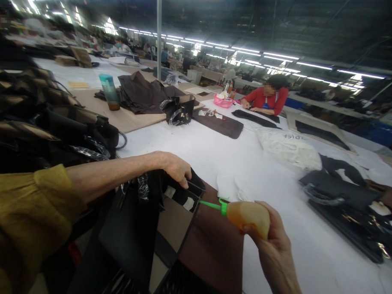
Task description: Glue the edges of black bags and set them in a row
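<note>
Right hand [269,244] fingers wrapped around glue bottle [247,214], left hand [176,167] gripping black bag [138,230] rim

Black handbag [138,230] and a little glue bottle [246,215], both mid-handling

The bag is black, standing open at the near edge of the white table, mouth tipped toward the right, tan lining showing inside and some clear plastic wrap by its handle. The left hand [176,165] grips its top rim. The bottle is a soft yellowish squeeze type with a green cap and thin green nozzle, lying sideways in the right hand [270,239], nozzle tip touching the bag's rim.
</note>
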{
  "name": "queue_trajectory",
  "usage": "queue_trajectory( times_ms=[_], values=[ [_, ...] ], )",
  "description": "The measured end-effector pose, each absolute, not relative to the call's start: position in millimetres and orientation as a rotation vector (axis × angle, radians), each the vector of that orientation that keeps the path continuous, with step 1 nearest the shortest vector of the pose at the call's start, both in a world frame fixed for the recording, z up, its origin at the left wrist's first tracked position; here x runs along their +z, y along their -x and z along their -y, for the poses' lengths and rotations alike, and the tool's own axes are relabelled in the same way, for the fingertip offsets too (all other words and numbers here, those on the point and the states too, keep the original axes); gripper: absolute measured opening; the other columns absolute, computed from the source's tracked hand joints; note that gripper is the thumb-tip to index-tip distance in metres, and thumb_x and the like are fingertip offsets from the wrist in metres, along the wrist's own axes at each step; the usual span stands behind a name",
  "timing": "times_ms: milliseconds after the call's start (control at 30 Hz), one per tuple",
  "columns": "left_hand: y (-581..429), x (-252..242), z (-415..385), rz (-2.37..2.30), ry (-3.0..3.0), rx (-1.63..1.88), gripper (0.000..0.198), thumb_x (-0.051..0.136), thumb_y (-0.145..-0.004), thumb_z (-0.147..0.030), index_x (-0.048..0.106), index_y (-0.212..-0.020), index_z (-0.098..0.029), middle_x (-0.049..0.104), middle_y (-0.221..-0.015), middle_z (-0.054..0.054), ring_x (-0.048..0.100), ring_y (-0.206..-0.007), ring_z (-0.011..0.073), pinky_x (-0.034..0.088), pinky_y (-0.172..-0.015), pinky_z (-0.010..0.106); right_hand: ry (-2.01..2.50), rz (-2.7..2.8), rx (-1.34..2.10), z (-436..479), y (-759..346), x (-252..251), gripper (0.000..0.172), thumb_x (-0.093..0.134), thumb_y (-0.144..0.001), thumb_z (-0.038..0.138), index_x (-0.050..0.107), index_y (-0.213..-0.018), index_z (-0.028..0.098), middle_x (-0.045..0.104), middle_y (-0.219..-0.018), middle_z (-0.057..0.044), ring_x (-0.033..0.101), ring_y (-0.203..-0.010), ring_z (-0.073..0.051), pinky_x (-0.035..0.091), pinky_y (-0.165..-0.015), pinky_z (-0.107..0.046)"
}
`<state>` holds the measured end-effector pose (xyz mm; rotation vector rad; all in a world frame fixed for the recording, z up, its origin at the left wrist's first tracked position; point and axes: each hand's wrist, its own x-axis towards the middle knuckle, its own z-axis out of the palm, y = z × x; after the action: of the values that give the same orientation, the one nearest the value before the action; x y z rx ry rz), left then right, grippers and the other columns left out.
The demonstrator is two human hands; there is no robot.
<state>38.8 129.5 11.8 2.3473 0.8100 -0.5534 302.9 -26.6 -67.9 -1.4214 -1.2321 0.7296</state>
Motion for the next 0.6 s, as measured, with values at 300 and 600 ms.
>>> queue_trajectory(
  times_ms=[300, 600],
  values=[
    [-40.7, 31.2, -128.0, -0.843, -2.410, -0.533, 0.032, 0.052, -0.078, -0.036, 0.066, -0.098, -0.015, 0.068, -0.087, 0.005, 0.058, -0.071, 0.0159, 0.041, -0.059, 0.023, 1.395, 1.136, 0.853, 36.8, -297.6, -69.9, 0.059, 0.076, -0.061, 0.037, 0.052, -0.114, 0.025, 0.058, -0.098, -0.004, 0.055, -0.074, -0.022, 0.050, -0.057, -0.030],
    [-44.0, 83.4, -123.0, -1.137, -2.552, -0.442, 0.034, 0.058, -0.074, -0.037, 0.064, -0.104, -0.022, 0.067, -0.088, 0.003, 0.058, -0.074, 0.0172, 0.040, -0.065, 0.023, 1.313, 1.104, 0.774, 25.1, -304.1, -50.2, 0.057, 0.075, -0.063, 0.037, 0.051, -0.112, 0.025, 0.059, -0.093, -0.003, 0.056, -0.071, -0.022, 0.052, -0.055, -0.029]
  ],
)
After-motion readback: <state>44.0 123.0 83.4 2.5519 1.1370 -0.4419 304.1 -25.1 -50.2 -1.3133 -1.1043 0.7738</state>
